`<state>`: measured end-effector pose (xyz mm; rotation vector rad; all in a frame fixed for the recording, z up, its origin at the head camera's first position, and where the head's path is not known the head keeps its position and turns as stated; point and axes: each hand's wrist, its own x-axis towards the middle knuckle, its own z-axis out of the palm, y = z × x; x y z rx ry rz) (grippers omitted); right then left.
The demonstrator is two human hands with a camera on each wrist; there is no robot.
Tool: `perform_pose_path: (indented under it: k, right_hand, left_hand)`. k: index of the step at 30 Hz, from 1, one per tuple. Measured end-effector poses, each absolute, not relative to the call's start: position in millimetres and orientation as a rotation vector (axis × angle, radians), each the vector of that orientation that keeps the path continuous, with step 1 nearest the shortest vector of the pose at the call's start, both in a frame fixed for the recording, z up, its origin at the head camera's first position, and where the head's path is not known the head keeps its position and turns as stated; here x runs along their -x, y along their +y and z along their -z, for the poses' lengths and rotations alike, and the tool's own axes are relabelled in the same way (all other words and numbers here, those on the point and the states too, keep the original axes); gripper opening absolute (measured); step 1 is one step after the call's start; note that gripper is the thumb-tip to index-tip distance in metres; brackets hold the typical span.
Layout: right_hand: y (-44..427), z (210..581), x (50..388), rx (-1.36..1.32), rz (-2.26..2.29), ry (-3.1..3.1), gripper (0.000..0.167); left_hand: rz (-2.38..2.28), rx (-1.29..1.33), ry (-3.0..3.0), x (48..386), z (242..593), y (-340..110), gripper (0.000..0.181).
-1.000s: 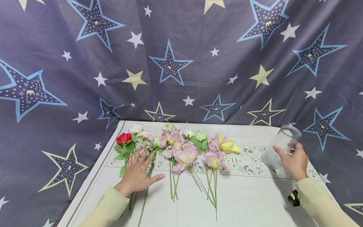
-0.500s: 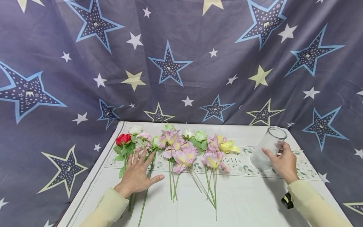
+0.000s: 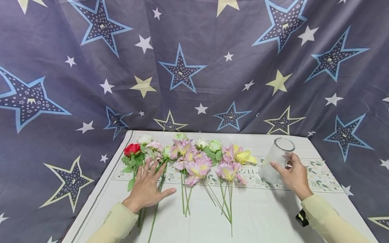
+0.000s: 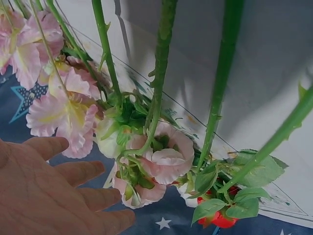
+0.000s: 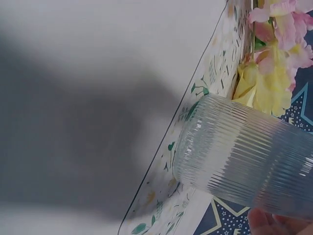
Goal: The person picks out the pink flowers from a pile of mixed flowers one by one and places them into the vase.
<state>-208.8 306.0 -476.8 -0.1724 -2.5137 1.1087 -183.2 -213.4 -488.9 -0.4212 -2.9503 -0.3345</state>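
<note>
My right hand (image 3: 293, 175) grips a clear ribbed glass vase (image 3: 270, 165) around its side at the table's right. The vase (image 5: 239, 152) is mouth-up and slightly tilted in the head view, with nothing seen inside; whether its base touches the table I cannot tell. On the left, my left hand (image 3: 147, 189) spreads its straight fingers over the stems of artificial flowers; contact with them is unclear. Just beyond those fingers lie a red rose (image 3: 132, 149), a white flower (image 3: 145, 139) and pale pink blooms (image 4: 168, 159).
Pink-and-yellow flowers (image 3: 199, 167), a green-white rose (image 3: 215, 145) and a yellow flower (image 3: 246, 157) lie mid-table, stems toward me. A floral printed band (image 3: 323, 175) crosses the white tablecloth (image 3: 258, 216). Behind hangs a star-patterned curtain (image 3: 200, 91).
My right hand has carried the vase leftward, closer to the yellow flower. My left hand and the flowers have stayed in place.
</note>
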Motion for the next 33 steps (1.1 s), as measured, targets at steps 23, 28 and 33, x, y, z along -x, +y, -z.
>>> perform_pose_path:
  k: [23,28,33]
  right_hand:
    - [302.8,474.9,202.7,0.088,-1.017,-2.548,0.065]
    - [301.3,470.5,199.8,0.114,-0.96,-2.579,0.069]
    - [297.3,464.2,194.9,0.209,-0.946,-2.578,0.087]
  left_hand:
    - [0.346,0.43,-2.956,184.1,488.8,-211.1,0.106]
    - [0.359,0.428,-2.956,184.3,488.3,-211.3,0.106]
    - [0.343,0.423,-2.954,184.5,488.3,-211.4,0.106]
